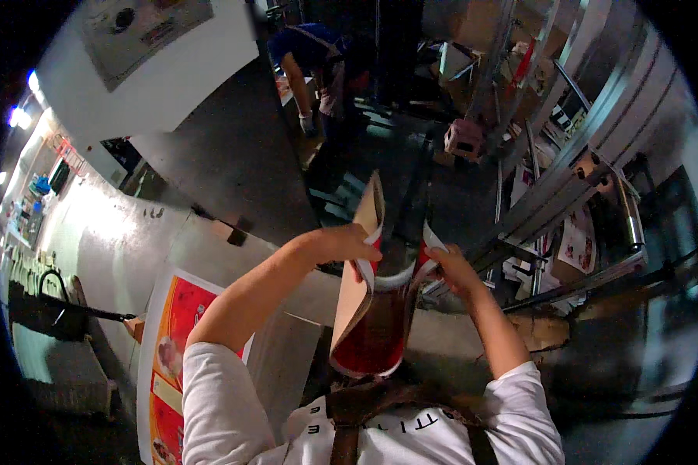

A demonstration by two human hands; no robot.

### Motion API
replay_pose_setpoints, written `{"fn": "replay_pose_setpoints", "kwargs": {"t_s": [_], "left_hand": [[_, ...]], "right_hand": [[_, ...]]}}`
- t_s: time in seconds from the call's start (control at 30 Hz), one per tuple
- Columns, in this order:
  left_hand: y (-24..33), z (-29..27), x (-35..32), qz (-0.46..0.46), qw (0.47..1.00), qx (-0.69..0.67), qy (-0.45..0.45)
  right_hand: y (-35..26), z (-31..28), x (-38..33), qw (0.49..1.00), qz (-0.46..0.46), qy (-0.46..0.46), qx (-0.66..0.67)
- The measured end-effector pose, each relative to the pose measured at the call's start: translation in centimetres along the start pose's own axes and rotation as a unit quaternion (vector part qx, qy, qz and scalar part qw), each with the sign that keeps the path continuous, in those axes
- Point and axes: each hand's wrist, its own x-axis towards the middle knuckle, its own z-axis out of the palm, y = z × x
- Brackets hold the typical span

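Carton upright, long axis vertical, hands gripping top flaps.

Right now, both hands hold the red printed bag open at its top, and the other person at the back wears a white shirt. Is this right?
Not quite. In the head view the left hand and right hand do hold the red bag open at its top, but the other person at the back wears a blue shirt; white is the wearer's own.
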Motion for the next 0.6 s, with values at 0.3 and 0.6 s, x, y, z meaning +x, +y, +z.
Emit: {"fn": "replay_pose_setpoints", "kwargs": {"t_s": [0.3,0.6], "left_hand": [[-3.6,-9.4,6.4,0.037,0.985,-0.138,0.093],[-4.5,-16.9,14.7,0.019,0.967,-0.212,0.138]], "right_hand": [[-4.2,1.3,10.1,0.996,-0.027,-0.064,-0.057],[-8.4,0.8,24.8,0.99,0.005,-0.127,-0.065]]}}
